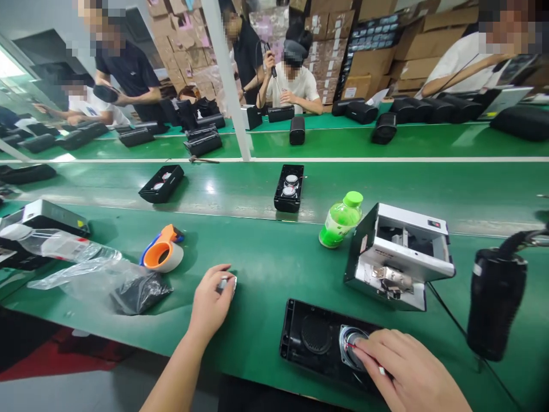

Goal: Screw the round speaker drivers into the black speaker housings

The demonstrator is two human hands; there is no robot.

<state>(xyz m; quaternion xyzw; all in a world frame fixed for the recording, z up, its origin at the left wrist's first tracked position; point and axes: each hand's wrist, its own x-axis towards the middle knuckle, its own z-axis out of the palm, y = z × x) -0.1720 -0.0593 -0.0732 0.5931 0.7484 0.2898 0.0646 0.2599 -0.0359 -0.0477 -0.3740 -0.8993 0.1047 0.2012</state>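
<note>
Red wire [351, 345], pinched by the right hand [405, 363] near the worktop's [249, 343] front edge, could be torn if pulled; grey part [221, 284] gripped by left hand [209, 302].

Smooth plastic housing [295, 337] — metal-framed speaker [346, 347]; glossy, smooth bench [261, 326]; crinkled plastic bag [103, 283].

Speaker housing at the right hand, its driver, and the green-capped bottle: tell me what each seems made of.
Speaker housing: probably moulded plastic, satin black, given its soft sheen; coated metal is possible.
Driver frame: apparently metal, shiny silver, from its bright rim.
Green-capped bottle: likely glossy plastic, judging by its translucent green body; glass isn't ruled out.
</note>
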